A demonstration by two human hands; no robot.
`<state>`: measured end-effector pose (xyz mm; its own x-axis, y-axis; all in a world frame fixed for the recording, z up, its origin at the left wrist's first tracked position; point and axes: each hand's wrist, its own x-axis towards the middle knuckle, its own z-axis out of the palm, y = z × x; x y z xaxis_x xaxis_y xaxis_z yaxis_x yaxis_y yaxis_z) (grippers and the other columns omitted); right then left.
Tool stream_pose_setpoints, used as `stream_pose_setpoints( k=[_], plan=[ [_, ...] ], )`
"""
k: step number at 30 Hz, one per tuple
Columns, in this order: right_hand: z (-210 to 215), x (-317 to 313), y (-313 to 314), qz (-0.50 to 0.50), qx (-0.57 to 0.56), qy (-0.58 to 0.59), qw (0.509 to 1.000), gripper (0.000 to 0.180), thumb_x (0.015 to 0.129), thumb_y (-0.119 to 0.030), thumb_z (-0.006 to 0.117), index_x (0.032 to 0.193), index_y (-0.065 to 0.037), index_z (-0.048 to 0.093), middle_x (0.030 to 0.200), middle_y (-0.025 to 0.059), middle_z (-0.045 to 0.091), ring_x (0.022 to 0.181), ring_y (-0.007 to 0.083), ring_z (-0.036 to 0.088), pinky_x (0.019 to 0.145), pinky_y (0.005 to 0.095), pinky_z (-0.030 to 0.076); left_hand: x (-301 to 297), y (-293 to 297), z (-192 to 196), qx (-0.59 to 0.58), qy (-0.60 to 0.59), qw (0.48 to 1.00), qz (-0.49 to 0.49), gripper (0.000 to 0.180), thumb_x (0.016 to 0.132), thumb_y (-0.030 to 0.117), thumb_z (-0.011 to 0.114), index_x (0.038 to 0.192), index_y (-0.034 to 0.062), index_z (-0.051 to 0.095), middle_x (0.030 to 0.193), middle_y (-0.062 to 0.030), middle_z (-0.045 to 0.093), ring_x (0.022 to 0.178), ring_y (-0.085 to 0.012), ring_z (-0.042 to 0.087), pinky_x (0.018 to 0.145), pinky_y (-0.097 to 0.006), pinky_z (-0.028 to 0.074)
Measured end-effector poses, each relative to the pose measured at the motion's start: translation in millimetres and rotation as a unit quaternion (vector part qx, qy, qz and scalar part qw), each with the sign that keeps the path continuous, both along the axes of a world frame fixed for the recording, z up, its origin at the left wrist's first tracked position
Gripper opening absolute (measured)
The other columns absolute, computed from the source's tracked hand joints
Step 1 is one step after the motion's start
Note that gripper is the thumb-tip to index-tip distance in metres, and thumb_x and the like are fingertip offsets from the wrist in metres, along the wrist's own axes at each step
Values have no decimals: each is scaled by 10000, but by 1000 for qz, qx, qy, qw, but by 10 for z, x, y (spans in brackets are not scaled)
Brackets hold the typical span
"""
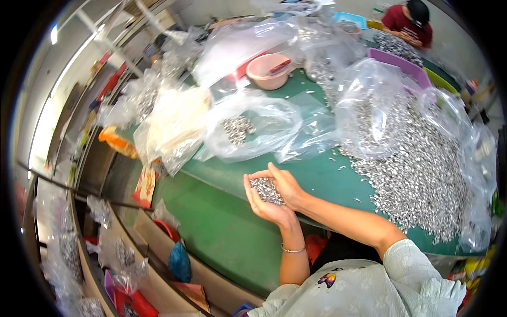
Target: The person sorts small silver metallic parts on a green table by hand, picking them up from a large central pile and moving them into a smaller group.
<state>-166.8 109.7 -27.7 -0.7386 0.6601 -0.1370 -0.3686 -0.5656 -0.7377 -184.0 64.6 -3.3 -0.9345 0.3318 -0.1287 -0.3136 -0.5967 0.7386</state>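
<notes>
My left hand point(264, 207) is cupped palm up, holding a heap of small silver metal parts point(266, 189). My right hand point(285, 182) curls over the same heap from the right, fingers touching it. Both hands hover just past the near edge of the green table point(317, 174). A big pile of the same silver parts point(417, 169) lies to the right on the table. A clear plastic bag point(248, 129) holding a small clump of parts lies just beyond my hands.
More clear bags point(369, 100) crowd the table, with a pink bowl point(268, 71) and a purple tray point(404, 66) further back. Another person in a red shirt point(406, 21) works at the far end. Bags of parts and red bins lie on the floor at left.
</notes>
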Motion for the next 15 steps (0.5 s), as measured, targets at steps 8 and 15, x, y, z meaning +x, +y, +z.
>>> stream_pose_setpoints(
  k=[8,15],
  plan=[
    [203,711,108,-178,36,-26,983,472,1049,-303,357,1066,56,662,992,123,677,849,154,637,772,273,516,443,206,-12,40,-3,990,-135,387,1005,213,414,1302,3,545,1209,-151,590,976,-240,632,830,-366,545],
    [635,1349,17,-200,-22,30,979,416,1037,-244,376,1074,57,660,1065,136,667,973,190,636,897,294,484,1022,264,77,100,-85,964,-231,411,990,145,381,1331,-41,514,1333,-113,547,1151,-196,563,992,-341,458]
  ],
)
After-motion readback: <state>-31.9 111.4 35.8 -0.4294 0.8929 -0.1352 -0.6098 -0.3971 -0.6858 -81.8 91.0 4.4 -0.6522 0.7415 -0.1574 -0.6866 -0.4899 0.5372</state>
